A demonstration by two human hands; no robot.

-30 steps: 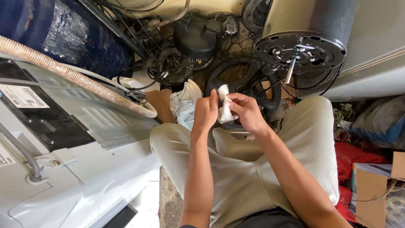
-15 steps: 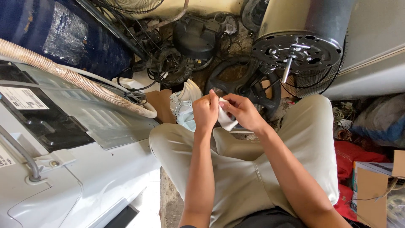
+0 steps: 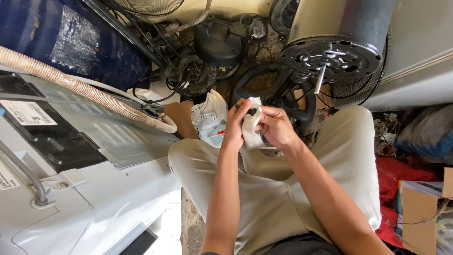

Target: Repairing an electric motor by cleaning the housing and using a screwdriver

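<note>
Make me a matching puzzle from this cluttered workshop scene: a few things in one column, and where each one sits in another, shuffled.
Things:
1. white cloth
2. corrugated beige hose
3. cardboard box
4. metal motor drum

Places:
A. lying across the top of the grey machine on the left
B. at the lower right edge, beside red fabric
C. held between the left hand and the right hand
D. standing at the upper right, with a shaft pointing down

Pairs: 1-C, 2-A, 3-B, 4-D

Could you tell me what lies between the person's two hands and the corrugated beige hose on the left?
In the head view, a white moulded plastic part sits between the hands and the beige hose.
</note>
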